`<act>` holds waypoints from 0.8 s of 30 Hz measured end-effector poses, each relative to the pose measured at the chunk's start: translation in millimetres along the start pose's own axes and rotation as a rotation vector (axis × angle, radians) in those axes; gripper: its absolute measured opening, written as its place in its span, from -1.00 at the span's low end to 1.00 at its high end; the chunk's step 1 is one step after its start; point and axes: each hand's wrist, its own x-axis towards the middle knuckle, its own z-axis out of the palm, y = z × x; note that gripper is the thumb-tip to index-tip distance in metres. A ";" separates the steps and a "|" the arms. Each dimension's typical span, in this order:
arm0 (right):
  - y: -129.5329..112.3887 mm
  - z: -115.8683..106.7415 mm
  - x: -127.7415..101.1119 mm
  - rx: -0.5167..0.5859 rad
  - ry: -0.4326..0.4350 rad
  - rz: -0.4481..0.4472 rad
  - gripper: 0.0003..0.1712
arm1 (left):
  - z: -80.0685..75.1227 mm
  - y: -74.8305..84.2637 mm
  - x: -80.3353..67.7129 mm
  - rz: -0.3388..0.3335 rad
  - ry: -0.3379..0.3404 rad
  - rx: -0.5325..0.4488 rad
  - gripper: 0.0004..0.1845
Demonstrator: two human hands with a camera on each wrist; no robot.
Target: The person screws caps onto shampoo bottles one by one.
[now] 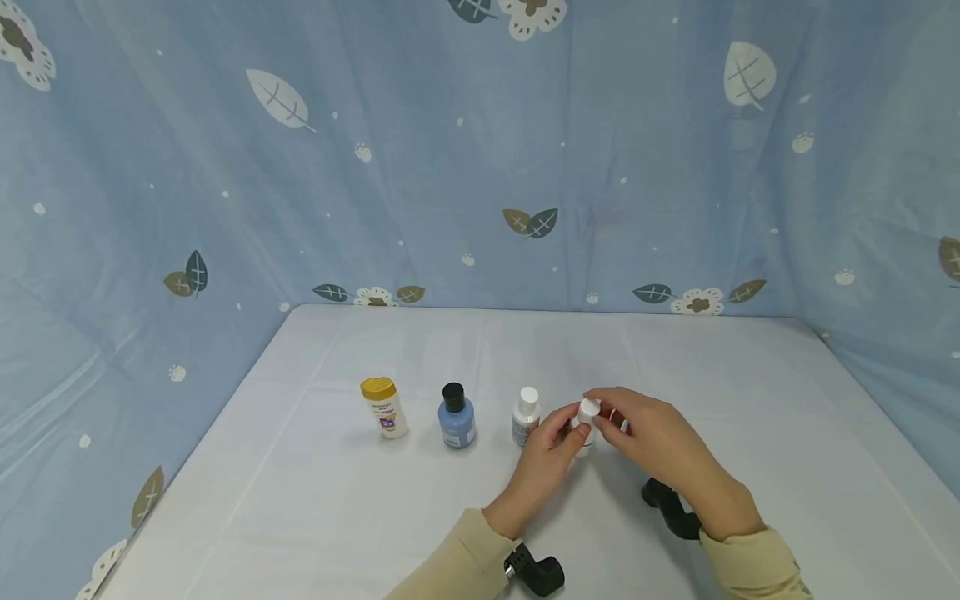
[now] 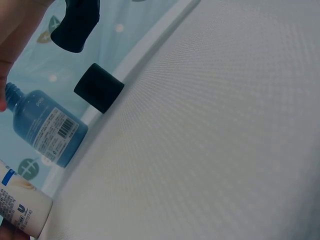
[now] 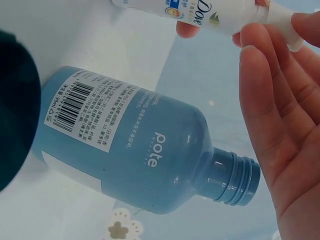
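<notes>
A small white Dove bottle (image 3: 220,15) is gripped by my left hand (image 1: 546,454), its fingers round the body. My right hand (image 1: 663,437) pinches the bottle's white cap (image 1: 589,407) between thumb and fingers. Just left of the hands is another white-capped bottle (image 1: 526,417), partly covered by my left hand. The blue bottle (image 1: 457,421) stands upright farther left, with a black top in the head view. In both wrist views a blue bottle (image 3: 135,140) shows a bare threaded neck, and a black cap (image 2: 99,89) sits beside it in the left wrist view.
A white bottle with a yellow cap (image 1: 385,408) stands at the left end of the row. Black wrist devices (image 1: 538,573) hang under both forearms. White cloth covers the table (image 1: 322,517), and a blue patterned curtain (image 1: 420,167) encloses its back and sides.
</notes>
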 end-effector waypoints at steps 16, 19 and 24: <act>-1.3 3.9 2.2 -0.013 0.011 0.057 -0.62 | -0.5 1.6 -0.6 -0.007 -0.001 0.005 -0.64; -1.1 4.7 2.5 -0.013 0.024 0.053 -0.62 | 1.3 -11.7 2.9 -0.005 0.006 -0.001 -0.65; -1.9 6.0 2.9 -0.007 0.028 0.068 -0.61 | 2.0 -13.7 3.0 0.003 0.013 0.012 -0.66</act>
